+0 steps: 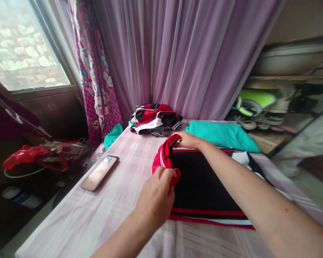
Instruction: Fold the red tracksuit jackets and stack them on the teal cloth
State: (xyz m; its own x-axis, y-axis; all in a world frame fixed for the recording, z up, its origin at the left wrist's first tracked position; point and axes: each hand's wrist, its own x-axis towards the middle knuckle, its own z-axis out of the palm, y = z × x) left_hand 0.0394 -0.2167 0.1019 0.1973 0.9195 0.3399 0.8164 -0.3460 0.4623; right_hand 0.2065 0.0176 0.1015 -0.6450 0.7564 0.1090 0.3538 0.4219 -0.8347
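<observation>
A black garment with red and white trim (204,179) lies flat on the cloth-covered table (129,200). My left hand (161,190) is closed on the near end of its red, white-striped edge, and the fabric there is rolled up. The far end of that same red edge is pinched in my right hand (187,140). Between both hands the edge is lifted and bends over the black part. My right forearm hides some of the garment's right side. The garment's exact kind cannot be told.
Behind lies a crumpled red, black and white garment (156,120). A folded turquoise cloth (220,134) is at the back right, and a phone (100,172) at the left. Purple curtains (177,61) hang behind. A shelf with shoes (274,114) stands right.
</observation>
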